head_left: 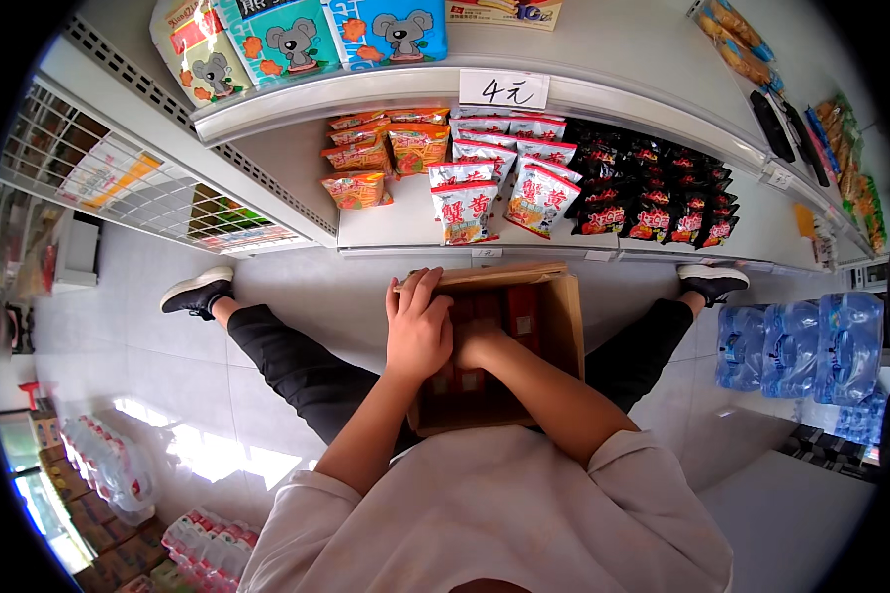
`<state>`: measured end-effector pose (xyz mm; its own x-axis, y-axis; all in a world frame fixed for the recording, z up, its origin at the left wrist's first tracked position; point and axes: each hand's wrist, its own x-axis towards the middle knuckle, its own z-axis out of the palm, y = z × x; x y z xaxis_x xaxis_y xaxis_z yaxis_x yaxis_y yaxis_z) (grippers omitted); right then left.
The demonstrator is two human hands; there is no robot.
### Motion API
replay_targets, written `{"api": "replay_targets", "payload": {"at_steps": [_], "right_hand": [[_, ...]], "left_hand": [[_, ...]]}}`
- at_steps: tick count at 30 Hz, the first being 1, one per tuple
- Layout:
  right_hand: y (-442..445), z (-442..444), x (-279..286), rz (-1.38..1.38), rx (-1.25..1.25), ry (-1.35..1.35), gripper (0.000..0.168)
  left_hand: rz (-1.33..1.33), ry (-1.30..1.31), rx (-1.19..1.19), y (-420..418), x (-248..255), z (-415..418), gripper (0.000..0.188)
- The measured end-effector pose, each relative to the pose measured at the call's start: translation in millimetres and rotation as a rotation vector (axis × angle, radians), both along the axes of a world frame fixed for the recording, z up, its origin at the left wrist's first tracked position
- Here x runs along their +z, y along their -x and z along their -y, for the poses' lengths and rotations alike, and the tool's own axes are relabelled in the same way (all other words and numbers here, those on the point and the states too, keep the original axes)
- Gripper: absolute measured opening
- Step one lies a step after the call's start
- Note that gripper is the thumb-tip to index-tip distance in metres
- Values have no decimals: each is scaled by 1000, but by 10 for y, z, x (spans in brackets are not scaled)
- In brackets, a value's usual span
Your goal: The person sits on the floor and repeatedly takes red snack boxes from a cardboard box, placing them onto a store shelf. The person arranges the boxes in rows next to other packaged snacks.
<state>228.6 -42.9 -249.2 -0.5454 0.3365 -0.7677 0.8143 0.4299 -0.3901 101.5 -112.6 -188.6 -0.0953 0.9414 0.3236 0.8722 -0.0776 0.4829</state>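
An open cardboard box [575,319] stands between my legs, with several red packs [521,311] inside it. My left hand [420,322] lies on the box's far left corner, its fingers bent over the rim. Inside the box is my right hand [480,342], among the red packs; its fingers are hidden, so whether it holds one cannot be told. Beyond the box, the low shelf [408,237] bears orange snack bags [418,148], white and red snack bags [465,215] and black snack bags [601,216] in rows.
An upper shelf edge [386,81] with a handwritten price card overhangs the low shelf; koala-printed bags [293,44] stand on it. At the left is a white wire rack [156,193]. Shrink-wrapped water bottles [790,348] stand at the right, more wrapped bottles [111,459] at the lower left.
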Motion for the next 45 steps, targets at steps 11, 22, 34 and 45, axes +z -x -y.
{"api": "replay_targets", "payload": {"at_steps": [11,22,34,45], "right_hand": [[-224,297,-1450,-44,18,-9,52],[-282,116,-1602,-78,91,-41,61],[-405,44,-1836,-66,69,-42,62],[-938,-284,1128,-399,-267,-232,63]], "left_hand": [[28,-34,19,-18,-14,-29,18],[30,-20,9,-11,0,22,19],[35,-34,-9,-8,-48,-9,19],[76,-29,-9,9,10,-9,14]]}}
